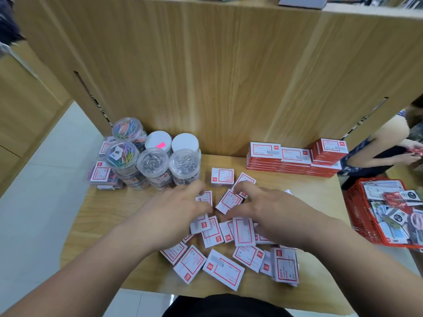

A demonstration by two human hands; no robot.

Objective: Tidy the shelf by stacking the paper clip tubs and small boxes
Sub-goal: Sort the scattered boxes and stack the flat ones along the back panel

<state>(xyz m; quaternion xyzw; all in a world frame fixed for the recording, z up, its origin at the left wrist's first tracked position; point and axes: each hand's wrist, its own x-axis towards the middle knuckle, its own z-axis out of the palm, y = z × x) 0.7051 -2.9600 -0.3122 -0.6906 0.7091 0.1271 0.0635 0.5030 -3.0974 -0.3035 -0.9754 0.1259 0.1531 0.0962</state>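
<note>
Several small white boxes with red frames point(223, 268) lie scattered over the middle and front of the wooden shelf point(128, 207). My left hand point(174, 211) reaches in from the left, its fingers and thumb closed around one small box point(205, 198). My right hand point(263, 207) comes in from the right and pinches a tilted small box point(229, 201) between index finger and thumb. Clear paper clip tubs point(154, 163) stand stacked at the back left, some with coloured clips point(122, 154), some with silver ones.
Flat red-and-white boxes point(295, 160) are stacked at the back right against the wooden back panel point(206, 76). A red basket point(366, 216) full of packets sits on the right. A person point(389, 145) crouches at the far right. Clear packs point(100, 177) lie beside the tubs.
</note>
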